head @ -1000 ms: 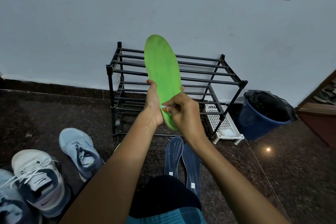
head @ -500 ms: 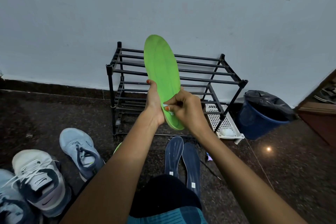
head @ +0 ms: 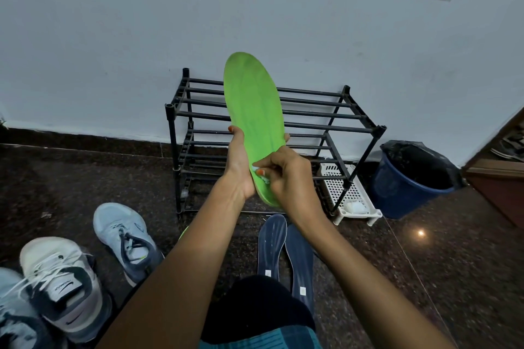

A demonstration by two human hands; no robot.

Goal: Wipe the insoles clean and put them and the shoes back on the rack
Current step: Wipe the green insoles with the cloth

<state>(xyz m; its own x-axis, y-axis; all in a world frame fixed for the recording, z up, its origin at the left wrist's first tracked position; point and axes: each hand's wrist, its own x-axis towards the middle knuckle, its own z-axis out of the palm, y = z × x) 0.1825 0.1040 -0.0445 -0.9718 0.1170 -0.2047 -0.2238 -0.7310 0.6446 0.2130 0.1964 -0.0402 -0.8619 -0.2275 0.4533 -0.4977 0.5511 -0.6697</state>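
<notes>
Dark granite floor (head: 453, 263), blk rack (head: 171, 150) by wall (head: 113, 51)

The bright green insole (head: 252, 110) stands toe-up, its heel held in the left hand (head: 239, 167) while the right hand (head: 289, 178) pinches a pale wipe (head: 259, 174) against it, with the empty black rack (head: 312, 116) behind both hands, two navy insoles (head: 272, 246) flat below the right hand, and sneakers (head: 124, 238) lower left of the left hand.

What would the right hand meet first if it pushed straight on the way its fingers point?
The green insole: the right hand already seems to press a pale wipe against its lower end, with the left hand gripping it from behind.
</notes>
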